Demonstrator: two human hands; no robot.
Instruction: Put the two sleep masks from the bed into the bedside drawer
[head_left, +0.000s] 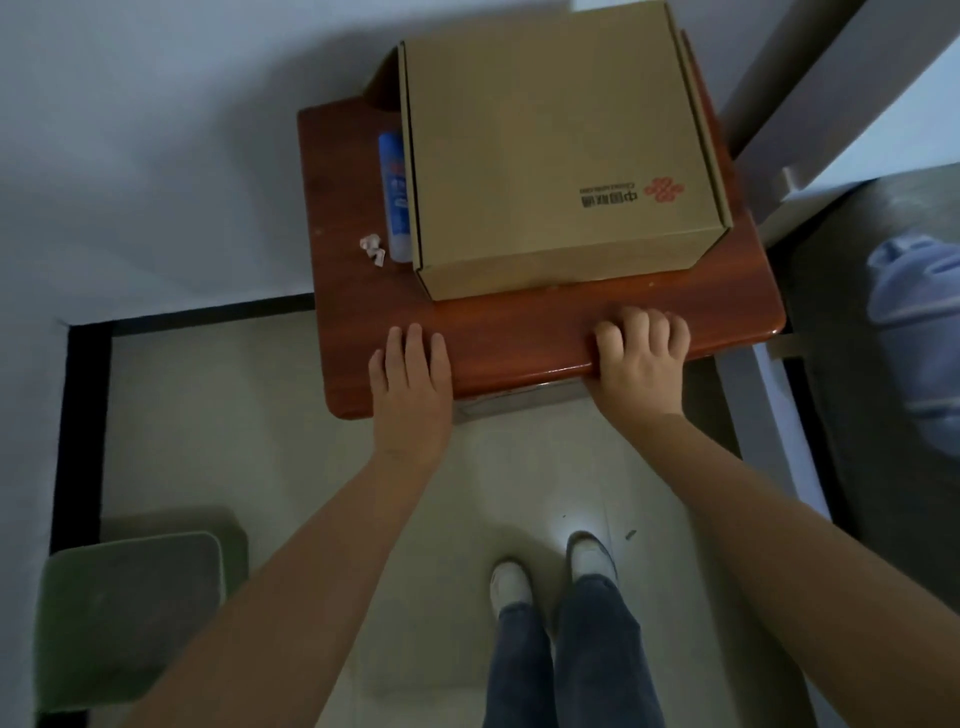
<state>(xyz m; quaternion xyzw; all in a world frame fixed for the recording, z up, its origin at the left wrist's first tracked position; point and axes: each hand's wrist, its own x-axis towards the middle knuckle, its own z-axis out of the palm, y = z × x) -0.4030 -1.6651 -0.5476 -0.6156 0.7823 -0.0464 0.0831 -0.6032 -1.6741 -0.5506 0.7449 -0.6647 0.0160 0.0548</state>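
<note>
Hands rest on the front edge of the bedside desk (519, 332) as we stand over it: left hand (410, 374) flat, fingers together and holding nothing; right hand (641, 358) curled over the rim, also with nothing in it. A box (556, 150) and a blue tube (393, 197) sit on top. No sleep mask shows, and the drawer lies hidden below the top. We judge the drawer-opening step is in hand; next calls for reaching under.
</note>
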